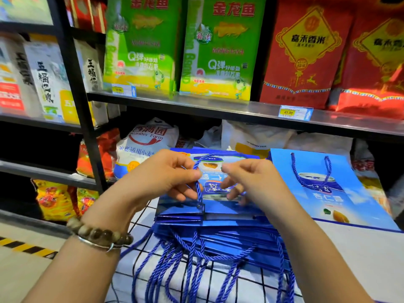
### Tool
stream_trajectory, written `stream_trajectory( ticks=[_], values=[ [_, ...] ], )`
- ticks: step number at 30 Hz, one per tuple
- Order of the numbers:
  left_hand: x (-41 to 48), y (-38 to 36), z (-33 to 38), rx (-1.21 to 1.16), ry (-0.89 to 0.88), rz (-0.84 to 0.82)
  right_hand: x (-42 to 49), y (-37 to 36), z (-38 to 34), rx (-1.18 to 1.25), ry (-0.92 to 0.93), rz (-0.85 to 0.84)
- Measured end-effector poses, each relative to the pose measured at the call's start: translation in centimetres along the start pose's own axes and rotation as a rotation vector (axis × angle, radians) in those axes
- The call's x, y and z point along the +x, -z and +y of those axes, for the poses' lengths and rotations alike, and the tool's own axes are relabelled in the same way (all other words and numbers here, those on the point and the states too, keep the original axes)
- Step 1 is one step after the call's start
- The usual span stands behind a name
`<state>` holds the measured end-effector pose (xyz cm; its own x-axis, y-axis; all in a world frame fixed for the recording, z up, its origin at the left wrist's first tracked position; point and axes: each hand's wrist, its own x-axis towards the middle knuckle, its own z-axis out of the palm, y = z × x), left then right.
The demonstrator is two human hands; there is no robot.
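A stack of flat blue paper gift bags (218, 228) lies on a black wire rack in front of me, their blue rope handles (192, 259) hanging toward me. My left hand (161, 178) pinches the rope handle (197, 189) of the top bag (214, 180) between thumb and forefinger. My right hand (251, 182) has its fingers curled over the same bag's upper edge, thumb near the cord; whether it pinches the cord is unclear. A beaded bracelet and a metal bangle sit on my left wrist.
Another blue gift bag (328, 189) lies flat to the right. Behind stands a metal shelf (218, 106) with green rice bags (218, 51) and red rice bags (306, 51). White flour sacks (144, 145) fill the lower shelf. The wire rack (196, 281) reaches the bottom edge.
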<state>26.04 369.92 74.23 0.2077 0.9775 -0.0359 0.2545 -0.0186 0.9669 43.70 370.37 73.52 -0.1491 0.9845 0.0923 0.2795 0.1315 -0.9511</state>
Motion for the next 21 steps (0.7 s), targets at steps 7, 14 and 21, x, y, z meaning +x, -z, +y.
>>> stream_trajectory(
  ticks=[7, 14, 21],
  values=[
    [0.2, 0.3, -1.1, -0.05, -0.044, 0.135, -1.3, -1.2, 1.8, -0.284, 0.187, -0.137],
    [-0.2, -0.3, -1.4, -0.027, -0.071, 0.11, -0.4, -2.1, 1.9, -0.385, 0.205, -0.136],
    [-0.4, -0.5, -2.5, 0.067, -0.063, 0.137, -0.9, -1.8, 2.2, -0.47, 0.234, -0.134]
  ],
)
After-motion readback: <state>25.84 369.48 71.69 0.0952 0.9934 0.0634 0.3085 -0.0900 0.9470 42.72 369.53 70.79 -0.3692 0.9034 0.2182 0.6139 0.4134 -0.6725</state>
